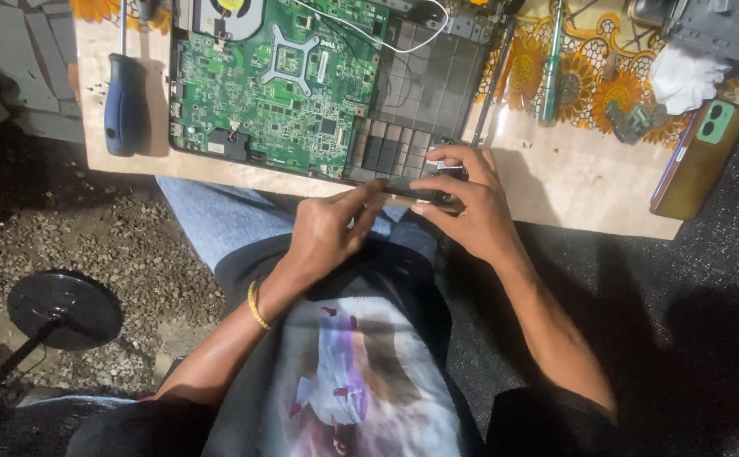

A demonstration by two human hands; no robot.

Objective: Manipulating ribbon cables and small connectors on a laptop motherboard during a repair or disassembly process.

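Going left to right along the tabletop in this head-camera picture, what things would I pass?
Blue-handled screwdriver → green circuit board in the opened laptop → green-handled screwdriver → small grey part → crumpled white cloth → phone lying face down.

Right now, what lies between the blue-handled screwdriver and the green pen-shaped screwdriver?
The head view shows the opened laptop base with its green circuit board between blue-handled screwdriver and green one.

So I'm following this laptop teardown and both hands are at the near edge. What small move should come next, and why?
Probably lift the small dark part gently clear of the laptop base. Both the left hand and right hand pinch it at the base's near corner, beside the green circuit board. Whether it is already free, I cannot tell.
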